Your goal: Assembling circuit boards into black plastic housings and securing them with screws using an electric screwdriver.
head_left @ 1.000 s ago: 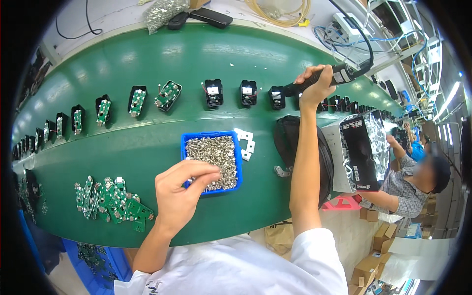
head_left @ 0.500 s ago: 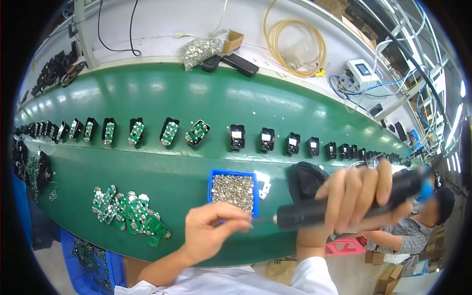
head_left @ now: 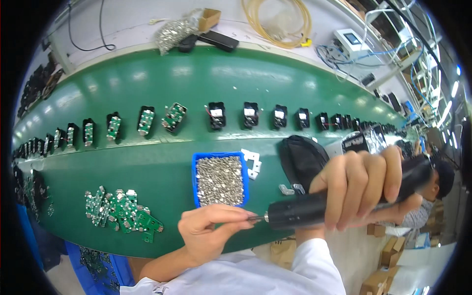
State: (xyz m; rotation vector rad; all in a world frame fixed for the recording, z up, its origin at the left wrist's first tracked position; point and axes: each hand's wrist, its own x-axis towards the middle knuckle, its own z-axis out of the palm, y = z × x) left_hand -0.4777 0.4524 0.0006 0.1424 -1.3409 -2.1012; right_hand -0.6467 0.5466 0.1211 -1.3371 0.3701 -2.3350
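Note:
A black electric screwdriver lies nearly level in my right hand, whose fingers wrap round its body. Its thin bit points left, toward my left hand. Thumb and forefinger of the left hand pinch together at the bit's tip; any small screw between them is hidden. Just beyond the left hand stands a blue tray filled with small metal screws. Some white flat plates lie against the tray's right side.
Black housings, several with green circuit boards, others without, form a row across the green table. Loose boards are piled at left. A black pouch lies right of the tray. Another person sits at right.
The screwdriver has swung slightly, and its bit tip now meets the left fingertips. The view has shifted, so the table's things appear higher and further left.

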